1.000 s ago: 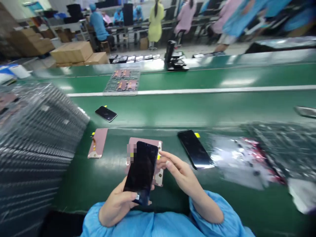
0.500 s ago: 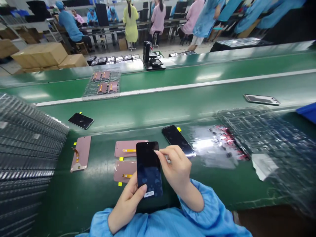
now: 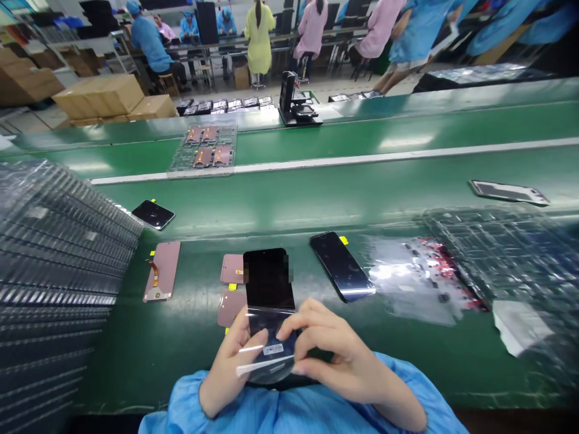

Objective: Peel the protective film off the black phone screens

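Note:
My left hand (image 3: 228, 360) is closed around the lower left side of a black phone screen (image 3: 268, 278), held tilted in front of me. A clear protective film (image 3: 270, 374) is peeled off its upper part and curls back over the lower end. My right hand (image 3: 338, 351) pinches this film near the lower right. A small white label (image 3: 273, 349) shows at the lower end. Partly behind the held screen lie two pinkish screen panels, an upper panel (image 3: 231, 268) and a lower panel (image 3: 230, 307). Another black phone (image 3: 341, 265) lies to the right.
Stacked clear trays (image 3: 67, 253) rise at the left. A pinkish panel (image 3: 163, 271) and a dark phone (image 3: 154, 214) lie beside them. To the right are clear plastic films (image 3: 407, 280), crumpled white paper (image 3: 520, 325) and an empty tray (image 3: 506, 241). A conveyor (image 3: 316, 190) runs ahead.
My right hand has moved from the screen's upper right corner down toward its lower end, drawing the film back. The black upper glass is now uncovered. The view has shifted slightly.

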Available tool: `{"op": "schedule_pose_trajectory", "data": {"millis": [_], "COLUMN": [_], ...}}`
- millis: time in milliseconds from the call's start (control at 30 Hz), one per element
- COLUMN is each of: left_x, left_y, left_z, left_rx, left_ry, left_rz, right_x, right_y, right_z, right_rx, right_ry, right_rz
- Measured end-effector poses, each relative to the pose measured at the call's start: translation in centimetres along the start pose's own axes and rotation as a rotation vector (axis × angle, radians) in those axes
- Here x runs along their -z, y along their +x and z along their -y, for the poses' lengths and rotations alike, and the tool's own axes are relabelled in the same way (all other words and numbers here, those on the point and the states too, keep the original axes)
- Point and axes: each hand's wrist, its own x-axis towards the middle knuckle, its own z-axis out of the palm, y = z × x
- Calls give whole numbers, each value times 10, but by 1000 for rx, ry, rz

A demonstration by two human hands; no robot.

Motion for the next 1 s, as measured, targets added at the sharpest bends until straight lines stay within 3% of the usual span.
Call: {"op": "schedule_pose_trajectory", "data": {"millis": [267,500,1000], "left_x": [0,-1,2], "left_y": [-5,-7,-11], "left_z": [3,0,2], "left_rx": [-86,-140,-145], "left_ry": [-120,-118,-62], "left_rz": [95,158,151], "right_x": [14,10,9], "right_y": [-11,-12,-14], "right_z": [-12,-18,-19], "right_rx": [-109,-49,-32], "right_ry": [142,250,291], "right_rz": [-100,-105,-107]}}
